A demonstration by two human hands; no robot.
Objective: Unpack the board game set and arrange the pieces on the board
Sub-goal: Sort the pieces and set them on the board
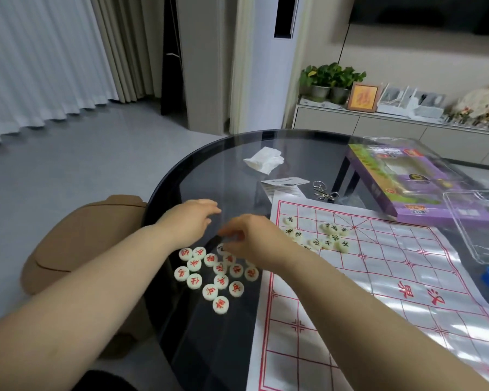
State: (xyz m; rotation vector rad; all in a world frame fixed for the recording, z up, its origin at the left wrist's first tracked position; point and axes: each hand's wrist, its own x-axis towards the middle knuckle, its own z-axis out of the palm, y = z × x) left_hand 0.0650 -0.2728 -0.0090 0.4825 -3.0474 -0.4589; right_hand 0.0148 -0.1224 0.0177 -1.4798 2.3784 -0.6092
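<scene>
A white plastic board sheet [378,277] with a red grid lies on the right half of the dark glass table [209,170]. Several white round pieces with black characters [333,235] sit bunched on the board's far left part. Several white pieces with red characters [218,275] lie in a loose cluster on the glass, left of the board. My right hand [251,238] hovers over the far side of the red cluster, fingers curled down at a piece [221,247]; whether it holds that piece is hidden. My left hand [192,218] is beside it, fingers stretched forward, holding nothing.
A purple game box [412,179] and a clear plastic lid [480,224] sit at the far right. A crumpled tissue [264,160], a paper slip [285,183] and a metal wire puzzle [323,191] lie behind the board. A tan chair [82,238] stands left of the table.
</scene>
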